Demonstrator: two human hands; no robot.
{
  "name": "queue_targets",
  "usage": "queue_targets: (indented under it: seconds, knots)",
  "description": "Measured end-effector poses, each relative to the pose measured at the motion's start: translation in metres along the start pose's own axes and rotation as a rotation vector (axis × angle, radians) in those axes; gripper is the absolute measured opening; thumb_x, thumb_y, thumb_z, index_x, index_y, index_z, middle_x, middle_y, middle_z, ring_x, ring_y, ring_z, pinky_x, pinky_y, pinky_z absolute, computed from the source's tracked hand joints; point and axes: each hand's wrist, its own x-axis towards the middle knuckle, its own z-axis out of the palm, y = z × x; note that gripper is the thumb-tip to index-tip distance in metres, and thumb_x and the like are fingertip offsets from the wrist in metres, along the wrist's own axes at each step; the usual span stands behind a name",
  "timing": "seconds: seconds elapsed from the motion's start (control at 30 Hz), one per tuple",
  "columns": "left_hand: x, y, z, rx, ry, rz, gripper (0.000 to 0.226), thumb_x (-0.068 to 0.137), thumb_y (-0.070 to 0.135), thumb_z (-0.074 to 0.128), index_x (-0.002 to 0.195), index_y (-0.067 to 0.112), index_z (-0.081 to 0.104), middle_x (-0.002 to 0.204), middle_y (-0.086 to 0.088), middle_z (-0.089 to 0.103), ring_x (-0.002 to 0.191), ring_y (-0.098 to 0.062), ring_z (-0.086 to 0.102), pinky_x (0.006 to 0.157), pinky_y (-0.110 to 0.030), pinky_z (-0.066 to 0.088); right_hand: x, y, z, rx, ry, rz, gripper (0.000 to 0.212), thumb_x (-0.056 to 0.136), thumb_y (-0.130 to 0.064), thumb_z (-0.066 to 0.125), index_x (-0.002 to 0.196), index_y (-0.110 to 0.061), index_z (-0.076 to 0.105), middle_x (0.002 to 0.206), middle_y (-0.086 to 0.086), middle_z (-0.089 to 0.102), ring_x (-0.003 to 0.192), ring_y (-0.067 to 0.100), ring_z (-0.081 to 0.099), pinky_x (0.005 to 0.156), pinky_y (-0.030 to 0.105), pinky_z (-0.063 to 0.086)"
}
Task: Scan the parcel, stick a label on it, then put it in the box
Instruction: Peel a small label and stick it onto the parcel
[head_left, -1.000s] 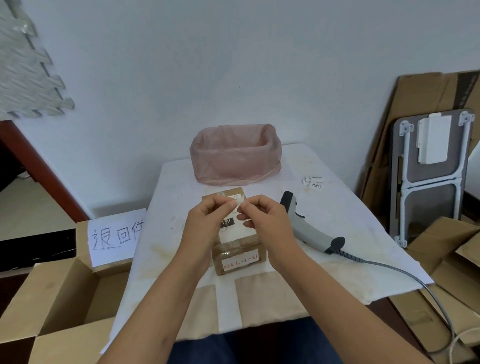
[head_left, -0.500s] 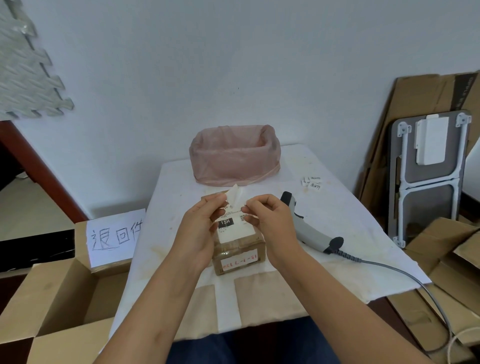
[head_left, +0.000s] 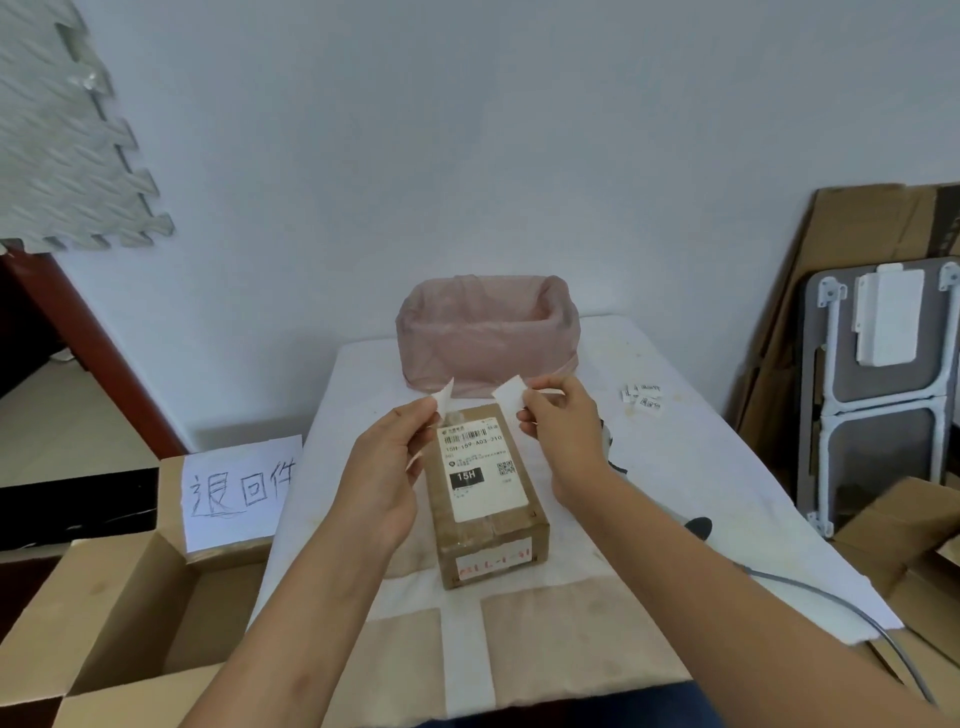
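A brown cardboard parcel (head_left: 485, 501) with a white shipping label on top lies on the white-covered table (head_left: 701, 493). My left hand (head_left: 387, 467) hovers just left of it and pinches a small white paper piece (head_left: 444, 397). On the parcel's right, my right hand (head_left: 563, 436) pinches a second small white piece, the label (head_left: 509, 395). Both pieces are held apart above the parcel's far end. The grey scanner (head_left: 696, 525) lies behind my right forearm, mostly hidden. An open cardboard box (head_left: 130, 597) with a handwritten sign stands at the lower left.
A bin lined with a pink bag (head_left: 488, 338) stands at the table's far end. Several spare labels (head_left: 641, 397) lie at the right. The scanner cable (head_left: 831, 608) runs off the table's right edge. Cardboard and a folded table (head_left: 878, 395) lean against the right wall.
My hands were close together over the parcel, peeling one small paper. Now they have pulled apart, each holding a separate white piece, and the parcel's shipping label is uncovered.
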Motion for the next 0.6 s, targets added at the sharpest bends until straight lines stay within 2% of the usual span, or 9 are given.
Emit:
queue_targets:
  seconds: [0.13, 0.2, 0.27, 0.3, 0.37, 0.43, 0.53, 0.6]
  knots:
    - [0.017, 0.015, -0.007, 0.061, 0.022, 0.051, 0.016, 0.087, 0.025, 0.068, 0.072, 0.025, 0.064, 0.073, 0.014, 0.066, 0.080, -0.004, 0.057, 0.089, -0.029, 0.037, 0.046, -0.019, 0.017, -0.165, 0.010, -0.106, 0.015, 0.092, -0.004, 0.053, 0.095, -0.013, 0.065, 0.085, 0.005, 0.067, 0.066, 0.009, 0.061, 0.068, 0.023, 0.054]
    - [0.027, 0.021, -0.011, 0.086, 0.026, 0.072, 0.013, 0.087, 0.025, 0.068, 0.074, 0.025, 0.066, 0.078, 0.012, 0.066, 0.082, -0.006, 0.058, 0.086, -0.027, 0.038, 0.074, -0.026, 0.027, -0.244, 0.040, -0.150, 0.017, 0.091, -0.005, 0.056, 0.093, -0.014, 0.071, 0.087, 0.003, 0.070, 0.072, 0.013, 0.065, 0.077, 0.030, 0.058]
    - [0.037, 0.026, -0.014, 0.121, 0.028, 0.086, 0.012, 0.087, 0.025, 0.068, 0.076, 0.025, 0.068, 0.082, 0.011, 0.067, 0.084, -0.007, 0.058, 0.085, -0.027, 0.038, 0.095, -0.031, 0.036, -0.342, 0.043, -0.169, 0.022, 0.090, -0.010, 0.057, 0.086, -0.025, 0.072, 0.090, -0.002, 0.071, 0.084, 0.015, 0.067, 0.088, 0.036, 0.057]
    - [0.042, 0.028, -0.015, 0.138, 0.029, 0.089, 0.011, 0.087, 0.025, 0.068, 0.076, 0.025, 0.068, 0.083, 0.011, 0.067, 0.084, -0.007, 0.058, 0.084, -0.028, 0.037, 0.106, -0.031, 0.040, -0.408, 0.030, -0.184, 0.025, 0.090, -0.011, 0.055, 0.089, -0.029, 0.073, 0.093, -0.007, 0.071, 0.092, 0.016, 0.067, 0.091, 0.036, 0.055]
    - [0.052, 0.032, -0.017, 0.161, 0.032, 0.092, 0.010, 0.088, 0.025, 0.068, 0.078, 0.024, 0.069, 0.085, 0.010, 0.068, 0.085, -0.007, 0.058, 0.084, -0.028, 0.037, 0.121, -0.036, 0.045, -0.516, -0.009, -0.233, 0.027, 0.091, -0.007, 0.051, 0.097, -0.021, 0.073, 0.091, -0.018, 0.060, 0.101, 0.016, 0.062, 0.096, 0.032, 0.050]
    - [0.062, 0.036, -0.017, 0.186, 0.037, 0.090, 0.007, 0.088, 0.024, 0.068, 0.081, 0.023, 0.069, 0.087, 0.009, 0.068, 0.086, -0.007, 0.059, 0.086, -0.028, 0.036, 0.137, -0.040, 0.048, -0.621, -0.019, -0.280, 0.027, 0.091, -0.005, 0.049, 0.092, -0.019, 0.072, 0.097, -0.018, 0.051, 0.098, 0.014, 0.059, 0.090, 0.027, 0.048]
    - [0.076, 0.041, -0.014, 0.211, 0.036, 0.077, 0.006, 0.089, 0.024, 0.067, 0.083, 0.022, 0.069, 0.085, 0.010, 0.068, 0.086, -0.007, 0.059, 0.086, -0.029, 0.036, 0.175, -0.031, 0.050, -0.758, 0.013, -0.256, 0.029, 0.077, -0.024, 0.049, 0.096, -0.028, 0.070, 0.109, -0.016, 0.053, 0.094, 0.017, 0.062, 0.074, 0.024, 0.046]
    - [0.083, 0.042, -0.011, 0.212, 0.033, 0.065, 0.007, 0.089, 0.023, 0.067, 0.082, 0.023, 0.069, 0.082, 0.011, 0.068, 0.086, -0.007, 0.059, 0.085, -0.029, 0.036, 0.183, -0.028, 0.054, -0.870, -0.010, -0.252, 0.036, 0.070, -0.030, 0.048, 0.099, -0.033, 0.069, 0.122, -0.006, 0.054, 0.101, 0.023, 0.060, 0.079, 0.031, 0.049]
